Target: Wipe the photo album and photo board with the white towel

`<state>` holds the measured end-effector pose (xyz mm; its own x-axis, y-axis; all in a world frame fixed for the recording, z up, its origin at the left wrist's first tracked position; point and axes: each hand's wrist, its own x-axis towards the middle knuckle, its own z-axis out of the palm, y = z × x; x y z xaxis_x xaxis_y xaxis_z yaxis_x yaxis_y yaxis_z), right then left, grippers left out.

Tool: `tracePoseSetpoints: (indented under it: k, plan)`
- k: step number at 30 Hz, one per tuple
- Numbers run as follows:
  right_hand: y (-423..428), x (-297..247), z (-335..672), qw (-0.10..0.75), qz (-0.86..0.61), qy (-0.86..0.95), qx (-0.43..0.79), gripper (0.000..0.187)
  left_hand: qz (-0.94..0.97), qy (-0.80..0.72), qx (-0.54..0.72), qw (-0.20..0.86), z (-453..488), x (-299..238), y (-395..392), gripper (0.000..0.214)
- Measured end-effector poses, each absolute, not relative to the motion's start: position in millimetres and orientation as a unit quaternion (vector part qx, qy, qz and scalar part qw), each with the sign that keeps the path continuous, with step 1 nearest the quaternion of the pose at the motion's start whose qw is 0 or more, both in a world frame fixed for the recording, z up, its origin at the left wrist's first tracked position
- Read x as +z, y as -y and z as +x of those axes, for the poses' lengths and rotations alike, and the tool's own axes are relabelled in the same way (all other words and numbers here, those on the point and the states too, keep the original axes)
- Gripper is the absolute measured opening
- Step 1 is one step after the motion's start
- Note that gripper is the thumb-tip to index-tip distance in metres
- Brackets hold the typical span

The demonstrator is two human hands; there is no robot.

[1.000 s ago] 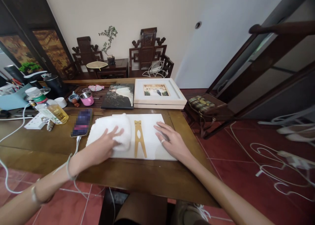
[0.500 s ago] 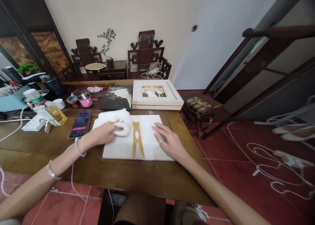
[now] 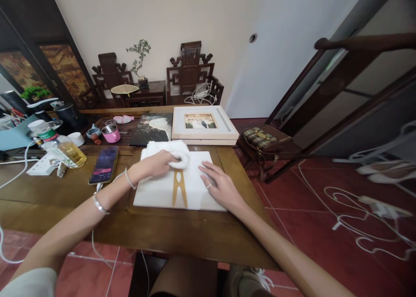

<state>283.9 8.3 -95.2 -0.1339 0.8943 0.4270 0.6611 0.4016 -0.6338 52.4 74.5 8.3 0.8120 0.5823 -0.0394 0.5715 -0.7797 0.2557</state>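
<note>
My left hand [image 3: 161, 162] grips a bunched white cloth [image 3: 165, 147], its fingers closed into the folds. The cloth lies over the upper left of a flat white board [image 3: 152, 197] on the wooden table. On the board is a tan, cat-shaped figure [image 3: 179, 190] with two long legs and an oval gap; the cloth now hides its head. My right hand [image 3: 224, 186] rests flat on the board's right side, fingers stretched out, a ring on one finger.
A phone [image 3: 104, 164], a power strip [image 3: 42, 164] and a bottle of yellow liquid [image 3: 69, 151] lie to the left. Behind the board are a pink cup [image 3: 111, 134], a dark picture panel [image 3: 146, 130] and a white framed picture [image 3: 224, 123]. A chair holds a plaid bag [image 3: 260, 137].
My left hand has moved right across the board with the cloth, covering the cat figure's head. My right hand stays in place on the board. The view has shifted slightly.
</note>
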Motion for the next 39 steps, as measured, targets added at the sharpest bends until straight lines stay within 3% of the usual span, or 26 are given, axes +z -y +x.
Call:
tracePoseSetpoints:
  k: [6, 17, 27, 33, 39]
  plan:
    - [-8.0, -93.8, 282.0, 0.39, -0.526, 0.741, 0.15, 0.036, 0.93, -0.347, -0.002, 0.12, 18.2, 18.4, -83.5, 0.04]
    - [-8.4, -93.8, 283.0, 0.392, -0.522, 0.745, 0.138, 0.035, 0.951, -0.288, -0.055, 0.098, 155.7, 23.7, -90.5, 0.022]
    - [-7.4, -90.6, 281.1, 0.389, -0.531, 0.737, 0.156, 0.035, 0.935, -0.335, -0.106, 0.045, 109.1, 15.1, -91.7, 0.027]
    - [-8.1, -90.8, 281.6, 0.383, -0.528, 0.743, 0.15, 0.035, 0.944, -0.316, -0.086, -0.034, 104.7, -8.9, -40.9, 0.043]
    - [-9.0, -94.5, 285.8, 0.375, -0.516, 0.754, 0.157, 0.048, 0.959, -0.255, -0.11, -0.053, 84.8, 0.2, 33.0, 0.025]
